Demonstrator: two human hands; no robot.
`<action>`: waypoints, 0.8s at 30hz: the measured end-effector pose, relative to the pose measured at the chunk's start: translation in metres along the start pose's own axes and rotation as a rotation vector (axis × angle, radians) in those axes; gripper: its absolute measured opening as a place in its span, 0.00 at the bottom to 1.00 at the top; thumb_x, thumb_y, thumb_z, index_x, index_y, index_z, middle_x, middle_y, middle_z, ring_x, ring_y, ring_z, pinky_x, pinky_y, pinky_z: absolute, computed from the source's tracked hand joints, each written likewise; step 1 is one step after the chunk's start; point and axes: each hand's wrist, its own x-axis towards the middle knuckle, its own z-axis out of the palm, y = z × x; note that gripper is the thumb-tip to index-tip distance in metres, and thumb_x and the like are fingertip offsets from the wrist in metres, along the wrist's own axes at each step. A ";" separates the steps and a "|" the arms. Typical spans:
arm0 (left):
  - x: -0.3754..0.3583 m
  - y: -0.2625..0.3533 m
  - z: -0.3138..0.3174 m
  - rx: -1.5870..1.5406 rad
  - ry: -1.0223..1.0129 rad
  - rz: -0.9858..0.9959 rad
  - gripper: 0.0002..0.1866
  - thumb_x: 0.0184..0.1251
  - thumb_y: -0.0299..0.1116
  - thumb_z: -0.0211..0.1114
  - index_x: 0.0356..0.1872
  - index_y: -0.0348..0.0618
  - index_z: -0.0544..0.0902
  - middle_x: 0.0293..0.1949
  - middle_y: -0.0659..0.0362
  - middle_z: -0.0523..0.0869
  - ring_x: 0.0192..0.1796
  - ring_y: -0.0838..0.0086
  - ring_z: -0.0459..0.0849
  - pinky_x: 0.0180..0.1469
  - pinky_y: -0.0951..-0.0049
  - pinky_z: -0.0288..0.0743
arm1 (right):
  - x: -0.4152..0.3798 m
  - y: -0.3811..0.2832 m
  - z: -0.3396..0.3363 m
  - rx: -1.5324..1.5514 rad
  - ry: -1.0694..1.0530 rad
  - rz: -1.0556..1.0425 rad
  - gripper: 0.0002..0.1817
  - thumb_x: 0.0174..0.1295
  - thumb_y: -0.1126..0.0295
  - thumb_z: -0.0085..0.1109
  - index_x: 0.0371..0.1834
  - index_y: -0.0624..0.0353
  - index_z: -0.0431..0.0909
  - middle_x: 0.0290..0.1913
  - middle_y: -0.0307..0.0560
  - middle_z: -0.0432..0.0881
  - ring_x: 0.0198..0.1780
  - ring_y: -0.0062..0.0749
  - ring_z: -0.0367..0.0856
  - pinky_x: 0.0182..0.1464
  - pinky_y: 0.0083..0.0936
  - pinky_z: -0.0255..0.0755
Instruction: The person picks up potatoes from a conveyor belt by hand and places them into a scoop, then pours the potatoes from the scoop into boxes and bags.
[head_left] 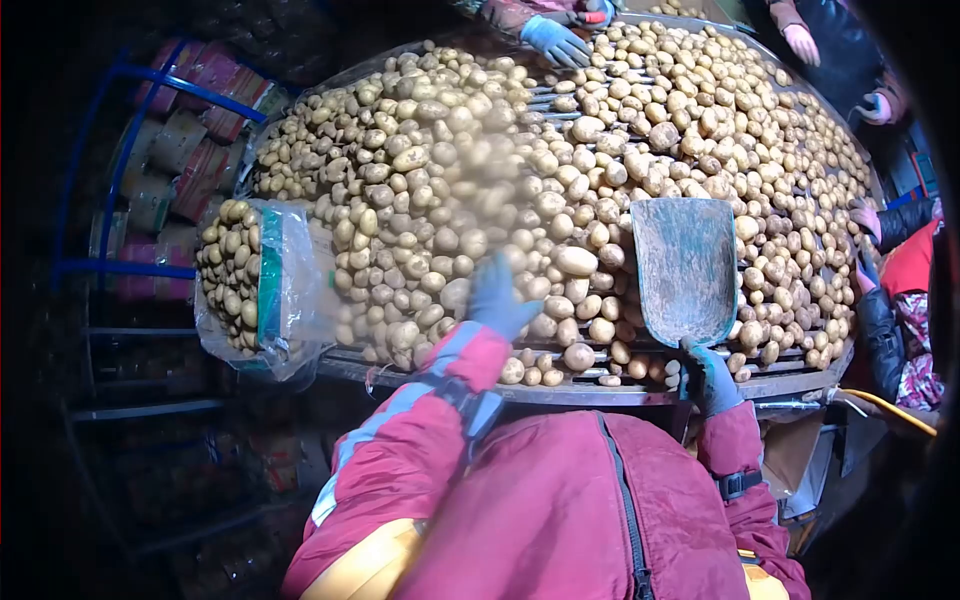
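Note:
Heaped potatoes cover a slatted sorting table in front of me. My left hand, in a blue-grey glove, reaches over the near potatoes with its thumb spread out. It is somewhat blurred and holds nothing that I can see. At the table's near edge my gloved right hand grips the handle of a wide, worn scoop. The scoop's blade lies over the potatoes, pointing away from me, with no potatoes in it. Some potatoes at the middle back are smeared by motion.
A container lined with clear plastic, full of potatoes, stands at the left edge. Filled sacks sit behind a blue metal frame. Another person's gloved hand is at the far side; other people's hands show at right.

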 end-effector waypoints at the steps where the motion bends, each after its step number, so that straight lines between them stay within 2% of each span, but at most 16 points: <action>1: 0.004 0.015 0.005 -0.089 0.017 -0.008 0.61 0.45 0.60 0.79 0.78 0.45 0.56 0.68 0.43 0.70 0.69 0.52 0.71 0.69 0.48 0.63 | 0.004 0.000 0.000 -0.015 -0.006 0.010 0.17 0.70 0.50 0.59 0.38 0.53 0.81 0.25 0.42 0.84 0.19 0.29 0.78 0.20 0.23 0.70; 3: 0.014 0.043 0.007 -0.125 0.019 -0.026 0.62 0.44 0.56 0.82 0.78 0.44 0.55 0.69 0.41 0.69 0.68 0.49 0.73 0.68 0.50 0.66 | 0.005 -0.006 0.010 0.029 0.060 -0.068 0.17 0.69 0.49 0.60 0.34 0.49 0.82 0.21 0.37 0.81 0.17 0.27 0.78 0.18 0.22 0.69; 4: 0.015 0.056 0.013 -0.160 0.002 -0.009 0.62 0.45 0.56 0.82 0.79 0.45 0.55 0.73 0.39 0.64 0.71 0.45 0.69 0.72 0.49 0.63 | 0.010 -0.005 0.004 0.016 0.050 -0.114 0.17 0.69 0.49 0.60 0.34 0.49 0.82 0.21 0.37 0.81 0.16 0.27 0.77 0.18 0.22 0.68; 5: 0.007 0.077 0.021 -0.076 0.147 0.096 0.61 0.44 0.59 0.80 0.78 0.45 0.59 0.74 0.40 0.61 0.75 0.42 0.62 0.75 0.49 0.58 | 0.012 -0.006 0.001 0.003 0.042 -0.160 0.17 0.69 0.49 0.60 0.34 0.49 0.82 0.20 0.37 0.80 0.16 0.27 0.76 0.17 0.23 0.68; 7: 0.014 0.096 0.029 -0.329 0.036 0.067 0.56 0.50 0.61 0.76 0.78 0.45 0.62 0.78 0.41 0.55 0.78 0.44 0.58 0.78 0.47 0.53 | -0.005 -0.023 0.021 -0.082 0.130 -0.170 0.19 0.68 0.47 0.60 0.33 0.51 0.81 0.20 0.36 0.79 0.14 0.26 0.74 0.17 0.23 0.66; 9: 0.011 0.100 0.038 -0.255 0.064 0.143 0.53 0.57 0.62 0.71 0.78 0.45 0.61 0.80 0.41 0.53 0.79 0.46 0.55 0.79 0.49 0.51 | 0.001 -0.020 0.016 -0.134 0.121 -0.212 0.20 0.68 0.47 0.60 0.34 0.52 0.81 0.20 0.36 0.79 0.15 0.26 0.74 0.16 0.22 0.66; 10: 0.007 0.097 0.034 -0.300 0.099 0.205 0.50 0.62 0.62 0.67 0.79 0.44 0.60 0.79 0.39 0.56 0.80 0.45 0.53 0.79 0.47 0.50 | -0.008 -0.025 0.031 -0.146 0.064 -0.195 0.20 0.68 0.47 0.60 0.34 0.53 0.81 0.20 0.37 0.79 0.15 0.24 0.75 0.16 0.21 0.66; 11: -0.004 0.093 0.019 -0.411 0.101 0.215 0.48 0.67 0.59 0.66 0.79 0.41 0.59 0.78 0.40 0.59 0.81 0.51 0.53 0.79 0.52 0.51 | -0.031 -0.037 0.062 -0.217 0.131 -0.179 0.19 0.68 0.48 0.60 0.35 0.54 0.81 0.21 0.38 0.79 0.15 0.23 0.74 0.17 0.20 0.66; 12: -0.018 0.094 -0.017 -0.744 -0.111 0.063 0.47 0.68 0.59 0.67 0.79 0.43 0.59 0.63 0.45 0.71 0.65 0.58 0.69 0.64 0.56 0.67 | -0.032 -0.036 0.082 -0.257 0.125 -0.195 0.19 0.68 0.49 0.61 0.36 0.54 0.81 0.21 0.39 0.80 0.16 0.22 0.75 0.17 0.19 0.66; 14: -0.035 0.078 -0.029 -1.087 -0.176 -0.057 0.35 0.69 0.55 0.66 0.66 0.40 0.67 0.50 0.49 0.75 0.53 0.63 0.74 0.52 0.59 0.70 | -0.013 -0.019 0.092 -0.434 0.051 -0.312 0.19 0.67 0.50 0.63 0.36 0.56 0.82 0.21 0.38 0.80 0.17 0.20 0.75 0.18 0.18 0.67; 16: -0.052 0.054 -0.030 -1.364 -0.195 -0.219 0.25 0.70 0.51 0.65 0.53 0.38 0.76 0.38 0.54 0.80 0.41 0.68 0.79 0.40 0.63 0.74 | -0.014 -0.013 0.123 -0.570 -0.106 -0.269 0.20 0.66 0.49 0.64 0.37 0.58 0.84 0.22 0.37 0.80 0.19 0.19 0.77 0.21 0.18 0.69; 18: -0.061 0.021 -0.031 -1.570 -0.142 -0.372 0.20 0.71 0.47 0.65 0.40 0.36 0.85 0.26 0.59 0.84 0.29 0.73 0.84 0.28 0.67 0.77 | -0.035 -0.022 0.182 -0.633 -0.309 -0.054 0.21 0.66 0.49 0.64 0.45 0.58 0.85 0.28 0.38 0.83 0.27 0.22 0.82 0.28 0.22 0.74; 19: -0.064 0.000 -0.032 -1.704 -0.088 -0.406 0.17 0.71 0.42 0.65 0.41 0.34 0.85 0.31 0.56 0.87 0.32 0.73 0.85 0.37 0.67 0.78 | -0.035 -0.022 0.195 -0.700 -0.426 0.022 0.23 0.67 0.48 0.64 0.51 0.56 0.86 0.34 0.40 0.86 0.34 0.25 0.86 0.32 0.24 0.79; 21: -0.070 -0.052 -0.024 -1.628 0.166 -0.424 0.14 0.71 0.37 0.64 0.44 0.33 0.86 0.38 0.55 0.88 0.38 0.71 0.86 0.43 0.68 0.79 | 0.000 0.004 0.209 -0.884 -0.437 -0.185 0.26 0.67 0.48 0.64 0.55 0.59 0.84 0.42 0.44 0.88 0.47 0.28 0.86 0.44 0.27 0.81; 23: -0.087 -0.101 -0.037 -1.562 0.237 -0.403 0.15 0.70 0.35 0.64 0.48 0.31 0.83 0.45 0.53 0.87 0.44 0.69 0.86 0.46 0.66 0.80 | 0.035 0.014 0.216 -0.647 -0.489 -0.360 0.29 0.66 0.48 0.65 0.59 0.60 0.82 0.50 0.48 0.87 0.51 0.29 0.85 0.51 0.26 0.79; 24: -0.095 -0.125 -0.040 -1.566 0.296 -0.409 0.16 0.70 0.33 0.64 0.50 0.30 0.82 0.49 0.52 0.85 0.47 0.68 0.85 0.49 0.65 0.80 | 0.044 0.004 0.226 -0.850 -0.381 -0.558 0.29 0.64 0.50 0.67 0.61 0.58 0.81 0.52 0.48 0.87 0.54 0.35 0.84 0.54 0.29 0.79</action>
